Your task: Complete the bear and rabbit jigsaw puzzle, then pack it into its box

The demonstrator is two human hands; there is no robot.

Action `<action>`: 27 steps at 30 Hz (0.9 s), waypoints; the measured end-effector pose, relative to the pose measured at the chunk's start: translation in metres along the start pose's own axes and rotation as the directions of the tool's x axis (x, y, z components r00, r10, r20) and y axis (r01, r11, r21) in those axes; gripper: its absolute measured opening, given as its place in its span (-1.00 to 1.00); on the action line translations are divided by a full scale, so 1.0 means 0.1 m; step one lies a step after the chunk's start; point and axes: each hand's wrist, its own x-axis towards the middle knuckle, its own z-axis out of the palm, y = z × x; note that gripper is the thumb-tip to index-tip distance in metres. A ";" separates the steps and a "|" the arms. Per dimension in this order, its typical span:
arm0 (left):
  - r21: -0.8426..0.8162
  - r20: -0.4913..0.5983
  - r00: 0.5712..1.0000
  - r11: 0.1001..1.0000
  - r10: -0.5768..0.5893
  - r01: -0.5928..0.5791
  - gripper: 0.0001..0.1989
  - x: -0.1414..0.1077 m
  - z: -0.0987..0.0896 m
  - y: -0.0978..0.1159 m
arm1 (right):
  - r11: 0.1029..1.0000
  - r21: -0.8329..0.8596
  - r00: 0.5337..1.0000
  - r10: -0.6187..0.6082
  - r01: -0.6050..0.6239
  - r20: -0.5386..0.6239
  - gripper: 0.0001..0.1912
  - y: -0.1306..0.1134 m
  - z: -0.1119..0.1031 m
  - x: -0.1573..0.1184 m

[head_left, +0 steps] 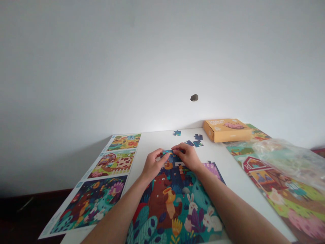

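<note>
Bare forearms [118, 211] reach over a part-built bear jigsaw puzzle [175, 200]; left hand [152, 165] and right hand [185, 156] pinch narrowly, fingertips meeting on a blue piece [167, 152] at its top edge; loose pieces [198, 137] lie just beyond.

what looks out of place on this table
A small dark gouge in the white wall stands out above the table. Also, loose blue jigsaw pieces lie scattered apart from the assembled puzzle, and a crumpled clear plastic bag sprawls over the right-hand picture sheet.
</note>
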 end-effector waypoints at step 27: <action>0.303 0.075 0.986 0.939 0.147 -0.163 -0.78 0.01 0.05 -0.17 | 0.867 -0.371 0.940 0.336 -0.331 -0.053 -0.80 0.11 -0.15 0.05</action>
